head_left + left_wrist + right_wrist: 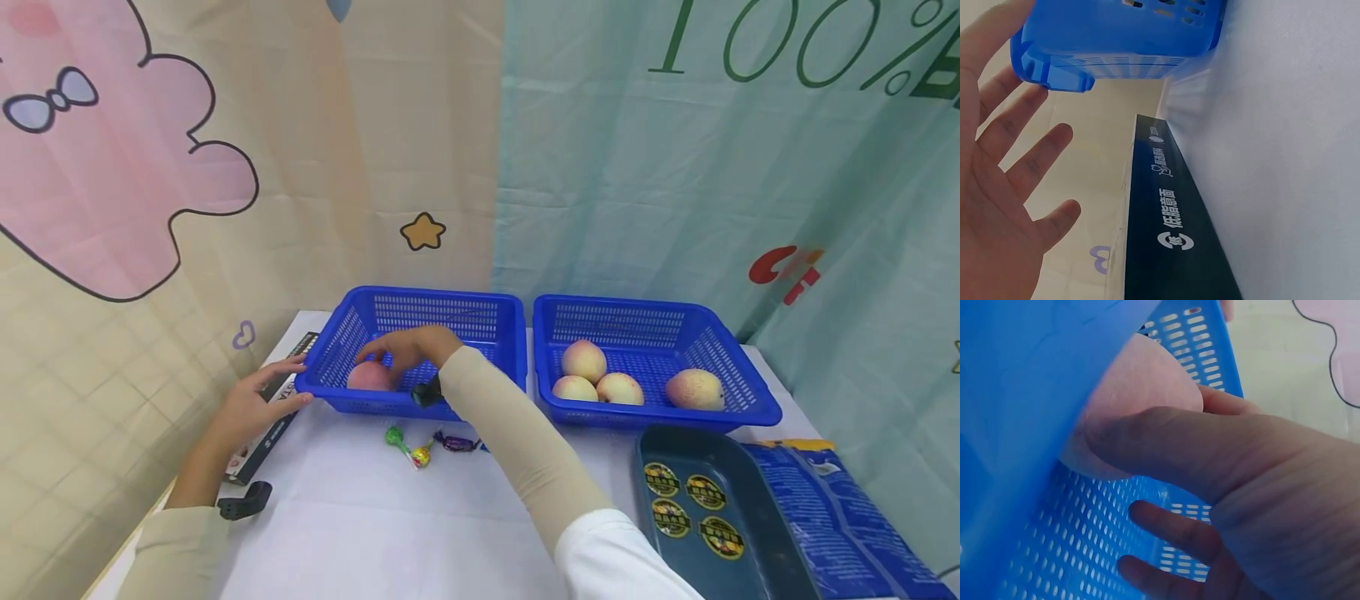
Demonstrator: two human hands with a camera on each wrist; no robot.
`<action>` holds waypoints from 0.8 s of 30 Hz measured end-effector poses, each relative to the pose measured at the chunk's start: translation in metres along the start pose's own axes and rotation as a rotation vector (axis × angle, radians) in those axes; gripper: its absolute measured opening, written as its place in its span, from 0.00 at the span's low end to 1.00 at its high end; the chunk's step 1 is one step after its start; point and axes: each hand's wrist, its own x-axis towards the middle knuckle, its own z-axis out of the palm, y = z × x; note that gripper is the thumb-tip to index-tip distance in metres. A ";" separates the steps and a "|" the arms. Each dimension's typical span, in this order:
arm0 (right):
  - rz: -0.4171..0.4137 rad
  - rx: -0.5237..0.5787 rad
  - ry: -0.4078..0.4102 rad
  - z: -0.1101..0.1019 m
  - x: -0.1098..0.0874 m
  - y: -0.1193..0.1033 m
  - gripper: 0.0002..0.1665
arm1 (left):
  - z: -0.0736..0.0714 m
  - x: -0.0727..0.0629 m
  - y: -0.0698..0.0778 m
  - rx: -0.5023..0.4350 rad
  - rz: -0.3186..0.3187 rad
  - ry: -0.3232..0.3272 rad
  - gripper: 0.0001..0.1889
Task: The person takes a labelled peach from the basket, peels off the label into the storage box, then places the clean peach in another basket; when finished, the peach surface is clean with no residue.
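Note:
In the head view my right hand (pixel 414 347) reaches into the left blue basket (pixel 442 406) and holds a pink peach (pixel 369 377) at its near left corner. Seen from the right wrist, the thumb lies across the peach (pixel 1147 381) with a finger on its far side, while other fingers are apart from it. My left hand (pixel 251 406) touches the same basket's left corner with thumb and fingertips. Its fingers are spread and nearly straight in the left wrist view.
Right of it, another blue basket (pixel 622 307) holds several peaches (pixel 583 360). Lollipops (pixel 395 436) and a purple-wrapped candy (pixel 457 443) lie in front. A dark box (pixel 262 446) lies left; a dark tray (pixel 697 575) with round stickers and a blue bag (pixel 832 517) lie right.

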 end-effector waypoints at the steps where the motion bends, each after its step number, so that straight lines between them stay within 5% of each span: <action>1: -0.002 0.001 -0.014 0.001 0.001 0.001 0.39 | 0.001 -0.001 0.000 -0.008 -0.003 0.001 0.26; 15: 0.000 0.203 -0.037 0.017 0.002 0.001 0.33 | 0.011 -0.006 -0.002 -0.062 -0.057 -0.006 0.31; 24: -0.069 0.394 0.041 0.011 -0.001 0.017 0.31 | 0.008 -0.007 -0.004 -0.076 -0.038 0.014 0.29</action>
